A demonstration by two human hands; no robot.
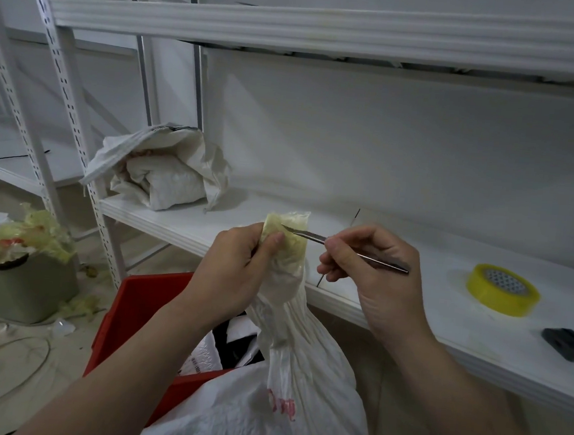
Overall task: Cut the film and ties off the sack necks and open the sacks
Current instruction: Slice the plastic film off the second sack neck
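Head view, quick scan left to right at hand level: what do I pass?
From the left: grey bin of film scraps → red crate → left hand → film-wrapped sack neck → right hand gripping the scalpel → yellow tape roll → small black object.

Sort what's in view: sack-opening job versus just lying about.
Job: sack, film on its neck, blade, left hand gripping the neck, right hand holding the blade.
Lying about: tape roll, black block, red crate, scrap bin, crumpled sack on shelf.
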